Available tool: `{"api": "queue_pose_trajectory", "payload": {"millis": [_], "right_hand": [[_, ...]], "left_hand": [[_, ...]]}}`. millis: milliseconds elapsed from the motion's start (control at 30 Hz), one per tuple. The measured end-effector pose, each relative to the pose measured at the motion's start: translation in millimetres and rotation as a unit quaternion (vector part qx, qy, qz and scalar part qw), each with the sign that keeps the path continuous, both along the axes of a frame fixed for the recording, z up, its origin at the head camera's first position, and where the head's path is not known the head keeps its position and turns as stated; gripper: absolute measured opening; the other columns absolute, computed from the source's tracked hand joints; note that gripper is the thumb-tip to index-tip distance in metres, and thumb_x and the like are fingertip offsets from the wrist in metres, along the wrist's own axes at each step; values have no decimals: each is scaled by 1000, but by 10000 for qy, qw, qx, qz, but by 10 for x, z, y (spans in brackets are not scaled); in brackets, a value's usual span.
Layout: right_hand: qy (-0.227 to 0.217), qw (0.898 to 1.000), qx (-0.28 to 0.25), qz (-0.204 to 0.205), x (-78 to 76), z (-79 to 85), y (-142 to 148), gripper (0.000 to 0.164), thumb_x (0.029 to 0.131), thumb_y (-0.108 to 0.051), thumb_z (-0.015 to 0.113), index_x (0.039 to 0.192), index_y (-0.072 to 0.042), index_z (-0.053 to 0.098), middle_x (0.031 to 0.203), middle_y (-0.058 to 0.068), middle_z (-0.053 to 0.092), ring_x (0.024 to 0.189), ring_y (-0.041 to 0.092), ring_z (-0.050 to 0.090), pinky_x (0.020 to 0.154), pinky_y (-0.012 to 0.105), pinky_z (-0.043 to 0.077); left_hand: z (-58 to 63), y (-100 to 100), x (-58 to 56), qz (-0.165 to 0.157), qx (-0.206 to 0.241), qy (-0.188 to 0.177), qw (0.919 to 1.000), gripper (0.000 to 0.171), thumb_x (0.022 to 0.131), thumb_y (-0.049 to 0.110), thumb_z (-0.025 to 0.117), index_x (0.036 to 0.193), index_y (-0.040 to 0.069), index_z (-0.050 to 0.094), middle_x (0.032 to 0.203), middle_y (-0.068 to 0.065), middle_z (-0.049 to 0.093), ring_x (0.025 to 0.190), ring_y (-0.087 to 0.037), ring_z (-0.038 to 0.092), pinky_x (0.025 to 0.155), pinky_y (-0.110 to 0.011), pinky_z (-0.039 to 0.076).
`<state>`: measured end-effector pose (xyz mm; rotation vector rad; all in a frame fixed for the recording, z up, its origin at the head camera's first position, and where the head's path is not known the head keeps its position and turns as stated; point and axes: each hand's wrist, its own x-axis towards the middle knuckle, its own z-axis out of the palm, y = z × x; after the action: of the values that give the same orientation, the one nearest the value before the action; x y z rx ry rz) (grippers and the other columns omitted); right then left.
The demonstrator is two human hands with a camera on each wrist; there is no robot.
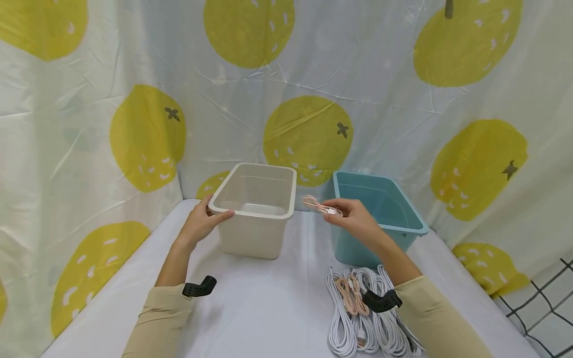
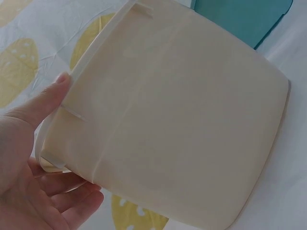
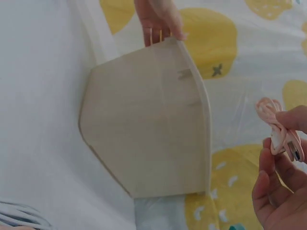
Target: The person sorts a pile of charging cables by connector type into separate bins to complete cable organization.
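Note:
My left hand (image 1: 200, 222) grips the front left corner of a beige plastic bin (image 1: 252, 233), thumb over the rim and fingers beneath it. In the left wrist view the thumb lies along the rim of the bin (image 2: 177, 115). My right hand (image 1: 353, 218) pinches a coiled pink USB cable (image 1: 315, 203) in the air between the beige bin and a teal bin (image 1: 358, 246). The right wrist view shows the pink cable (image 3: 274, 117) between thumb and fingers, its metal plug pointing down. The beige bin's inside, as far as it shows, holds nothing.
Several bundled white cables (image 1: 342, 333) lie on the white table at the front right, with peach-coloured cables (image 1: 351, 296) among them. A curtain with yellow fruit prints (image 1: 309, 136) hangs behind and at the sides. Black wire grid (image 1: 543, 303) stands at far right.

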<state>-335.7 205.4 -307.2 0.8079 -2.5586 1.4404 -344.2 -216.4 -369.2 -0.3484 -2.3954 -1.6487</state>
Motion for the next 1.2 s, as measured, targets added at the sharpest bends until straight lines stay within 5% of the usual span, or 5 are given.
{"api": "queue_pose_trajectory", "payload": {"millis": [467,900,1200], "right_hand": [[-270,9994,-159,149,-262,85,-435,39,98,-21,75,132,-4,70,115,11,68,90,25,54,71,32,48],[-413,9989,-235,25,-487,234,-810,36,97,-15,75,131,-4,71,106,6,67,84,20,49,69,33,44],[-282,9995,-147,24,-605,220,-1102,32,94,-14,77,126,-6,75,100,4,66,86,20,50,65,29,42]], "left_hand": [[-10,-33,15,23,-42,-65,10000,91,92,41,80,160,5,31,147,-24,50,131,-37,51,107,-59,43],[57,-24,-17,-24,-16,2,10000,88,94,36,79,160,4,31,148,-24,50,132,-39,50,108,-61,41],[302,91,282,-23,-98,-211,9997,83,97,25,76,158,-4,29,145,-31,50,128,-42,52,105,-59,43]]}}
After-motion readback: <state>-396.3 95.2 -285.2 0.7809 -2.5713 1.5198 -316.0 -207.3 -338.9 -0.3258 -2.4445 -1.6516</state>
